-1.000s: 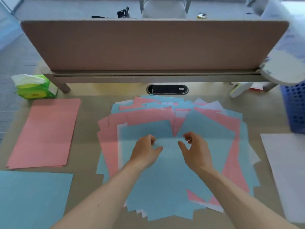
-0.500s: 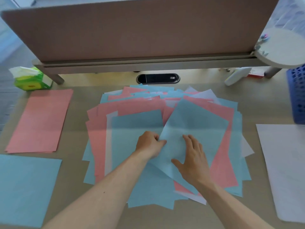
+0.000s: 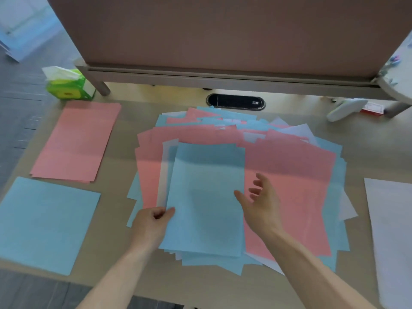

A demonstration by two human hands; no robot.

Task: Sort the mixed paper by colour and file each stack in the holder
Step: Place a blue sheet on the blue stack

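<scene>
1. Fingers (image 3: 166,213) of the left hand (image 3: 151,226) are clamped on the near left edge of the top blue sheet (image 3: 207,197). The sheet lies on the mixed pile (image 3: 294,175) mid-surface (image 3: 367,157), its long axis running near to far.
2. The right hand (image 3: 264,206) hovers just right of that sheet, its fingers spread apart and holding nothing.
3. The blue stack (image 3: 46,221) lies left of the left hand (much the nearer one), so a leftward carry looks likely.
</scene>
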